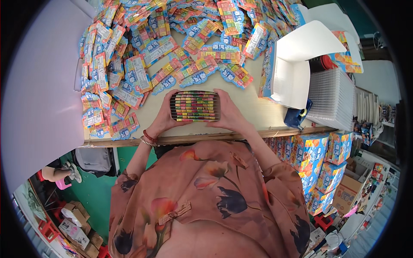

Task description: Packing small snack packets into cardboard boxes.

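both hands in view, stack of candy-type cards between them. left hand (164,115): grip closed on the left end of the card stack (195,106), thumb toward the near side. right hand (228,112): grip closed on the right end, mirrored pose. stack is seen edge-on; thin layers in rows of yellow, pink and green. position: above the near middle of the pale table (251,109), close to its wooden front edge (206,137). red bracelet (149,136) on left wrist.

beyond the hands: loose card packs (137,74), blue and multicoloured, overlapping in a broad heap along the far and left parts of the table; some face down. to the right: open carton (297,81), white inside; just beside it, a stack of clear plastic trays (329,96). dark blue tape dispenser (296,115) near the front edge. below table level, right: printed boxes (309,152), stacked. left: grey bag (92,158) near the green floor (97,191).
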`<action>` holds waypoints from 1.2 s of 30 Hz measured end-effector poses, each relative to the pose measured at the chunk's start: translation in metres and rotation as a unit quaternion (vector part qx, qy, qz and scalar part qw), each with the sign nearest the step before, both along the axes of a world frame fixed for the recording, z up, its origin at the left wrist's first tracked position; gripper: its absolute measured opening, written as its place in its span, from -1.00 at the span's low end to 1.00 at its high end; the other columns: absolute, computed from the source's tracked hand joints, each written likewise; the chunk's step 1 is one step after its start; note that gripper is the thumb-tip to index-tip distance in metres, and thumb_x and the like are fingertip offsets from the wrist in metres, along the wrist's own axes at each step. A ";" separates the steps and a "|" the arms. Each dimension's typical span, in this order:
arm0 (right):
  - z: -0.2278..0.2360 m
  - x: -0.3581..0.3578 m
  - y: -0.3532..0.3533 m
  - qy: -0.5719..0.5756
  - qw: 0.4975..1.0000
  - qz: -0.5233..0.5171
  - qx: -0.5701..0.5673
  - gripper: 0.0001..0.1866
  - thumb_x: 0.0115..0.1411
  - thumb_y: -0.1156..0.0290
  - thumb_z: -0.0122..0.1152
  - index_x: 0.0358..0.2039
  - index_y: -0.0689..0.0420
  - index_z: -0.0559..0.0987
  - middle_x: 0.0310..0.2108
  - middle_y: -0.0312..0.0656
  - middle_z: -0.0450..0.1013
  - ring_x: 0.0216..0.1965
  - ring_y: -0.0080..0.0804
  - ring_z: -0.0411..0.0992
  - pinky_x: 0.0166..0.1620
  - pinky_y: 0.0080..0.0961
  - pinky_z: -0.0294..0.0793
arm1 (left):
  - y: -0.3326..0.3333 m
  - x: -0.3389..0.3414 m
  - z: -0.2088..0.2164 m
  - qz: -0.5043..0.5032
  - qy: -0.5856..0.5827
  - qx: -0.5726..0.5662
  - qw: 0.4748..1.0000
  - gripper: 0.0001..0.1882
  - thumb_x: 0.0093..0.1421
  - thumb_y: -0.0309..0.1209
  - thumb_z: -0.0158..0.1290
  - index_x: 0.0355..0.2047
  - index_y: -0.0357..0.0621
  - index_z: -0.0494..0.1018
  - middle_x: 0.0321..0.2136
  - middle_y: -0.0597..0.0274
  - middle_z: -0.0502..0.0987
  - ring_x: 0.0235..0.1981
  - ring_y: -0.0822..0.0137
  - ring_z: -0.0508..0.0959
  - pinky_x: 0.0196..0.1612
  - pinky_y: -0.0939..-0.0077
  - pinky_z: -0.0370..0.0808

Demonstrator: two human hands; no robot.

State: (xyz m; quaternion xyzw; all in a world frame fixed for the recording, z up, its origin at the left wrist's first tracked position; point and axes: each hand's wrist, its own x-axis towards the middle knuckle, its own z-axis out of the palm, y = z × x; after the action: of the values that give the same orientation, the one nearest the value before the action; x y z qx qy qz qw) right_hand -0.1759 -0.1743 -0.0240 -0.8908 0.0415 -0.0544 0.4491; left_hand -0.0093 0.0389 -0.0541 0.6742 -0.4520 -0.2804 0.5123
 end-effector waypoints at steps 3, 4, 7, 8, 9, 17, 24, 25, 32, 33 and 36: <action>-0.007 0.000 0.002 -0.039 0.998 -0.038 -0.027 0.06 -0.28 0.22 0.55 0.17 0.23 0.09 0.07 0.04 0.17 0.13 0.00 0.19 0.16 -0.26 0.25 | 0.000 0.006 0.004 -0.023 -0.008 0.000 1.000 0.20 -0.25 -0.34 0.47 0.27 -0.19 -0.14 0.11 0.06 0.23 0.15 0.20 0.30 0.21 0.35 0.29; -0.008 0.001 0.002 -0.052 0.998 -0.040 -0.022 0.01 -0.28 0.22 0.55 0.12 0.21 0.13 0.03 0.03 0.19 0.12 0.00 0.20 0.15 -0.26 0.27 | 0.001 0.007 0.006 -0.041 -0.012 0.001 0.999 0.20 -0.24 -0.35 0.47 0.26 -0.19 -0.14 0.10 0.06 0.23 0.14 0.20 0.31 0.20 0.35 0.29; -0.012 0.001 0.001 -0.079 0.996 -0.035 -0.030 0.02 -0.29 0.23 0.55 0.14 0.21 0.13 0.02 0.03 0.19 0.10 0.00 0.20 0.15 -0.27 0.27 | 0.000 0.006 0.004 -0.035 0.012 0.000 0.999 0.20 -0.23 -0.37 0.46 0.27 -0.18 -0.15 0.09 0.06 0.25 0.12 0.21 0.33 0.19 0.34 0.31; -0.011 -0.001 -0.001 -0.081 0.995 -0.041 -0.031 0.02 -0.29 0.23 0.55 0.14 0.21 0.13 0.02 0.03 0.19 0.10 0.00 0.20 0.15 -0.27 0.27 | -0.002 0.005 0.003 -0.041 0.011 0.008 0.999 0.22 -0.24 -0.39 0.46 0.27 -0.14 -0.19 0.10 0.05 0.23 0.13 0.20 0.32 0.20 0.31 0.30; -0.010 -0.005 -0.003 -0.076 0.996 -0.039 -0.023 0.02 -0.30 0.23 0.56 0.14 0.20 0.14 0.03 0.02 0.19 0.11 -0.03 0.20 0.16 -0.28 0.26 | -0.003 0.003 0.003 -0.050 0.011 0.015 0.999 0.24 -0.24 -0.41 0.46 0.28 -0.11 -0.22 0.12 0.05 0.21 0.14 0.20 0.31 0.21 0.28 0.29; 0.104 -0.075 -0.071 -0.049 0.989 -0.137 -0.028 0.06 -0.32 0.29 0.59 0.17 0.16 0.14 0.08 0.00 0.20 0.17 -0.10 0.20 0.22 -0.22 0.20 | -0.110 -0.030 0.107 -0.100 -0.153 -0.133 0.974 -0.05 -0.28 -0.37 0.41 0.14 -0.10 0.16 -0.02 -0.05 0.22 0.07 0.00 0.28 0.09 0.23 0.38; 0.142 -0.135 -0.207 0.137 0.957 -0.230 -0.108 0.20 -0.36 0.22 0.59 0.26 0.23 0.07 0.16 0.05 0.23 0.23 -0.16 0.19 0.27 -0.36 0.14 | -0.285 -0.077 0.134 -0.150 -0.227 -0.118 0.955 -0.06 -0.30 -0.22 0.40 0.08 -0.17 0.17 -0.08 -0.05 0.28 -0.02 0.01 0.32 0.02 0.25 0.34; 0.140 -0.140 -0.215 0.165 0.950 -0.224 -0.142 0.18 -0.34 0.24 0.58 0.26 0.21 0.08 0.18 0.02 0.21 0.24 -0.17 0.18 0.27 -0.35 0.15 | -0.297 -0.084 0.131 -0.165 -0.209 -0.075 0.961 -0.06 -0.32 -0.20 0.40 0.08 -0.13 0.17 -0.09 -0.06 0.28 -0.02 -0.03 0.32 0.03 0.21 0.34; 0.109 -0.155 -0.196 0.071 0.935 -0.298 -0.179 -0.10 -0.10 0.24 0.43 0.23 0.13 0.18 0.12 0.03 0.23 0.10 0.00 0.32 0.08 -0.28 0.35 | -0.318 -0.093 0.106 -0.164 -0.174 -0.009 0.971 0.00 -0.40 -0.16 0.40 0.09 -0.13 0.17 -0.09 -0.12 0.29 -0.02 -0.09 0.33 0.06 0.17 0.33; 0.105 -0.158 -0.192 0.045 0.934 -0.314 -0.161 -0.18 -0.09 0.27 0.43 0.17 0.16 0.24 0.03 0.01 0.28 0.03 -0.02 0.36 0.03 -0.28 0.38 | -0.317 -0.088 0.103 -0.168 -0.154 0.003 0.974 0.01 -0.41 -0.15 0.41 0.08 -0.14 0.18 -0.08 -0.12 0.30 -0.02 -0.07 0.34 0.06 0.20 0.34; 0.082 -0.163 -0.185 -0.033 0.927 -0.353 -0.124 -0.43 -0.06 0.39 0.40 -0.02 0.19 0.41 -0.17 -0.06 0.36 -0.20 -0.17 0.44 -0.14 -0.33 0.46 | -0.318 -0.077 0.098 -0.153 -0.119 0.050 0.980 0.02 -0.39 -0.18 0.45 0.10 -0.17 0.19 -0.03 -0.07 0.30 0.02 0.05 0.36 0.07 0.31 0.34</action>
State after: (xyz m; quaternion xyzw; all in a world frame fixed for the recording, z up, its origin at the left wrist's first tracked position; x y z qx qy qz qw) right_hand -0.3384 -0.3591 0.0580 -0.8648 0.3316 -0.2440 0.2877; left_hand -0.0859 -0.2794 0.0442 0.6504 -0.5933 -0.2953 0.3713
